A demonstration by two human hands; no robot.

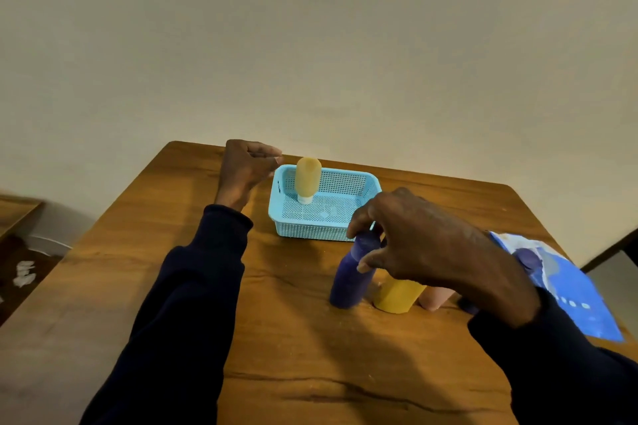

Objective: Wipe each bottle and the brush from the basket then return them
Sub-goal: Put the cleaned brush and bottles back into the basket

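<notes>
- Right hand (pixel 424 245) is gripping purple bottle (pixel 348 283) by its top; bottle is standing on surface (pixel 293 338), right of centre, before basket (pixel 310 228).
- Left hand (pixel 247 166) is hovering curled, empty, by basket's far-left corner.

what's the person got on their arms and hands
Long dark navy sleeves cover both arms, the left sleeve and the right sleeve, each ending in a cuff at the wrist. The left hand and right hand are bare: no gloves, and no ring or watch shows.
</notes>
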